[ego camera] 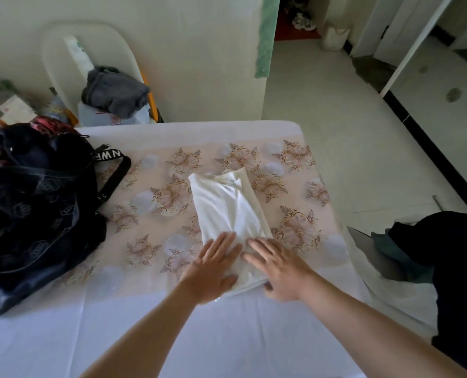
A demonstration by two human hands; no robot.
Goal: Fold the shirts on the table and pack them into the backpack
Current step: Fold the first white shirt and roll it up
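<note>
Pressing both flat, spread hands, left hand [213,268] and right hand [278,271], on the shirt's [227,205] near end mid-bench [172,336], I judge it soft, light, limp, best lifted under its folded edges toward the backpack [33,203].

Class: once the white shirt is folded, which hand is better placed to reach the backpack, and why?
Left, probably. The left hand lies flat on the white shirt, on the side nearer the backpack; the right hand would have to cross over it.
</note>
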